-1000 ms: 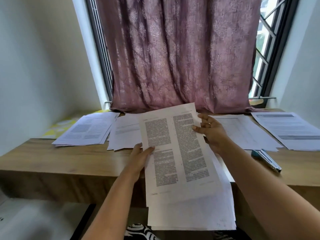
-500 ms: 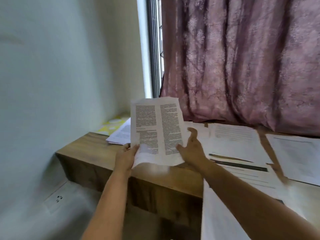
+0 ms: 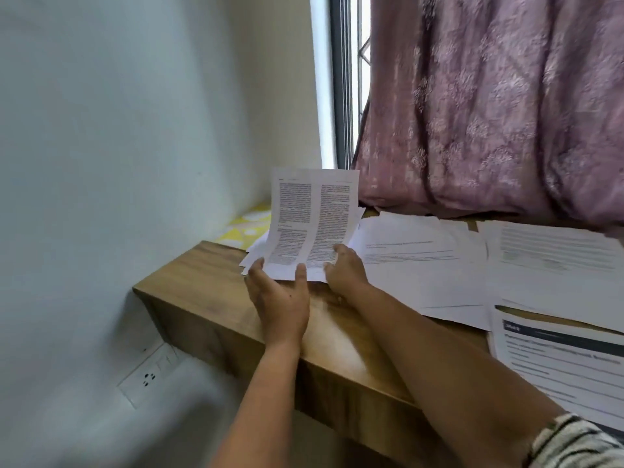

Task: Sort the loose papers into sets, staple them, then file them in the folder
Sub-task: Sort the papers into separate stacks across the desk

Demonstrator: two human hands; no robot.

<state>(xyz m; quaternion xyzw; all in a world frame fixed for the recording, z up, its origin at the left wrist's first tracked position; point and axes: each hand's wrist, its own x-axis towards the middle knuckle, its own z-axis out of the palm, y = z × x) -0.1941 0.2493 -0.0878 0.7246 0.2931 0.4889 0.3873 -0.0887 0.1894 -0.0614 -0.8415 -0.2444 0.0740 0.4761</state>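
Note:
A two-column printed sheet (image 3: 312, 221) stands curved above a paper stack (image 3: 253, 251) at the desk's far left end. My left hand (image 3: 280, 298) grips its lower edge, thumb on the front. My right hand (image 3: 344, 268) holds the sheet's lower right corner. A yellow patterned folder (image 3: 248, 224) lies under that stack against the wall. More paper piles lie to the right: a white one (image 3: 422, 265), one further right (image 3: 553, 261), and a sheet with a dark header bar (image 3: 557, 359) at the front edge. No stapler is in view.
The wooden desk (image 3: 209, 298) ends at the left near a white wall with a socket plate (image 3: 148, 378). A mauve curtain (image 3: 489, 113) hangs behind the papers over the window frame (image 3: 341, 79).
My view has swung left. Both hands have carried the printed sheet from the desk's middle to the left end and lowered it over the left stack.

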